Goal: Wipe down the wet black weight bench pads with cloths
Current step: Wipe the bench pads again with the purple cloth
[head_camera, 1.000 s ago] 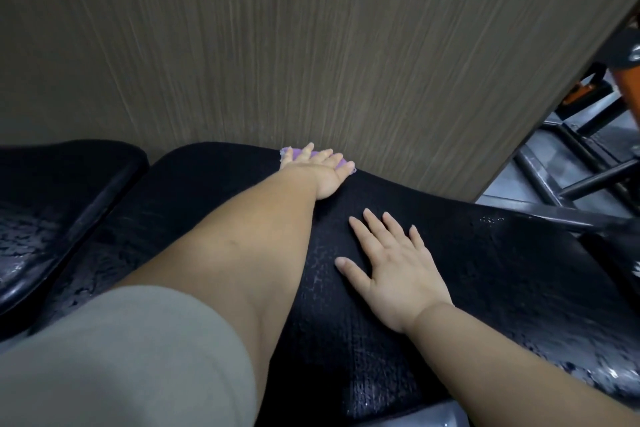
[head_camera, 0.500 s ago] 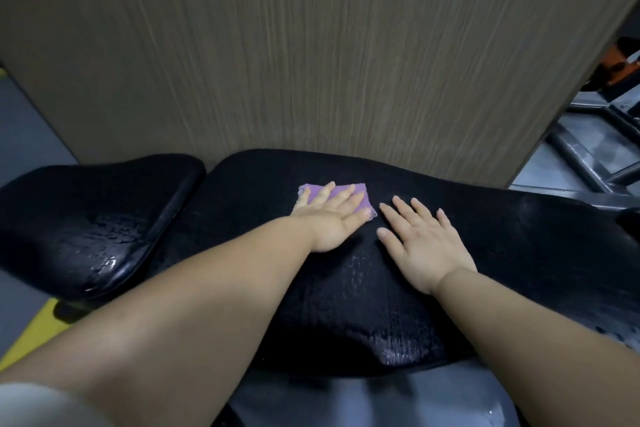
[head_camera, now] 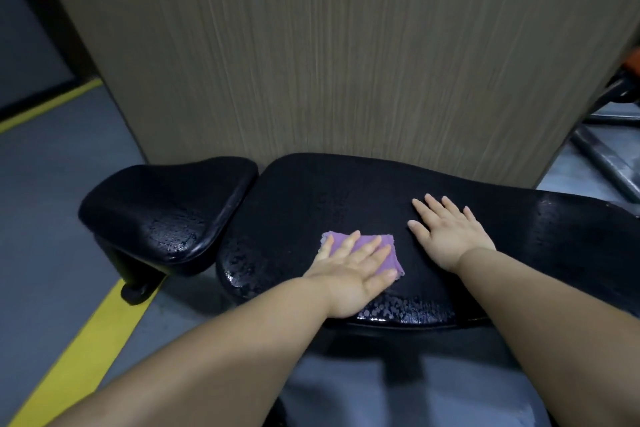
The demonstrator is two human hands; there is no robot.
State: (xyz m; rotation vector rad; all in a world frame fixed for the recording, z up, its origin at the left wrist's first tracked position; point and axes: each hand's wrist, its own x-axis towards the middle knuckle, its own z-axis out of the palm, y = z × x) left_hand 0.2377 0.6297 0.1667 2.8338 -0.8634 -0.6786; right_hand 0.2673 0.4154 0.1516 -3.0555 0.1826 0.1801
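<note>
Two flat hands on the long pad, cloth under the left.

The left hand presses a purple cloth onto the near part of the long pad, fingers straight and spread, nothing gripped. To the right of it on that pad the right hand lies palm down, fingers straight and apart, touching bare black vinyl. Water beads glisten along the pad's near edge and left end. Just off that left end sits the smaller seat pad, also beaded. A wood-grain panel rises behind the pad, and a yellow floor line runs left of it.
</note>
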